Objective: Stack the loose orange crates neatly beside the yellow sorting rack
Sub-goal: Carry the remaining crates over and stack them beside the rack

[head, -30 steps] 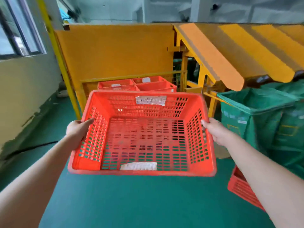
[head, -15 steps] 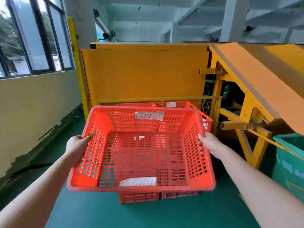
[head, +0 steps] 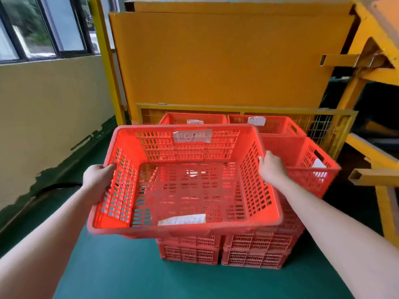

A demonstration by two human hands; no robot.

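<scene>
I hold an empty orange slotted crate [head: 185, 188] in the air, tilted toward me, with white labels on its near and far walls. My left hand [head: 98, 180] grips its left wall and my right hand [head: 271, 167] grips its right rim. Right behind and below it stand stacks of orange crates [head: 254, 249] on the green floor, two side by side in front and more behind. The yellow sorting rack [head: 371, 83] rises at the right, with a big yellow panel [head: 226, 61] behind the stacks.
A low yellow mesh fence [head: 323, 126] runs behind the stacks. A beige wall [head: 49, 117] with windows lines the left side. Yellow rack beams [head: 371, 178] jut out at the right. Green floor [head: 129, 275] lies open in front of me.
I have walked closer with the crate; the stacks and yellow panel now loom larger, and the held crate hangs over the front left stack. Both hands keep their grip.
</scene>
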